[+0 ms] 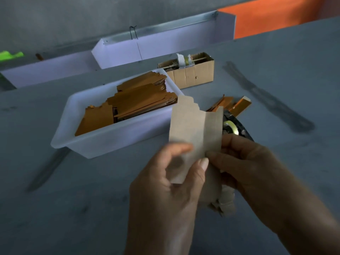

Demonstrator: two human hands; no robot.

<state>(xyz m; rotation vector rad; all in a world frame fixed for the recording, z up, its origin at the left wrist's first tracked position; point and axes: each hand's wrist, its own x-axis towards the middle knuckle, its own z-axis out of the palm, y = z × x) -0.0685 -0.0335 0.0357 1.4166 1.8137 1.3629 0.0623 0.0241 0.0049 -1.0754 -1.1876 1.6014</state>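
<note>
We hold a flat brown card [195,129] upright between both hands, above the table and in front of us. It has one lengthwise crease, and its notched top edge stands well above our fingers. Our left hand [165,181] pinches the card's lower left part, with the thumb pressed on the near face and the fingers curled behind. Our right hand [253,162] grips the lower right edge, its fingertips meeting the left thumb at the crease. The card's bottom end, with small flaps, hangs below and between the hands.

Just behind the card, beyond the right hand, sits a tape roll [229,126] in a dark holder, partly hidden. A little farther beyond it lie a few folded orange pieces [237,103].

Beyond the left hand, and off to its left, stands a white tub [114,142] filled with a stack of orange-brown cards [139,102]. Past the tub, well away from both hands, is an open cardboard box [195,74] with odds and ends inside. All of it rests on a grey table [73,208], and a long white shelf [165,46] runs along the far side.
</note>
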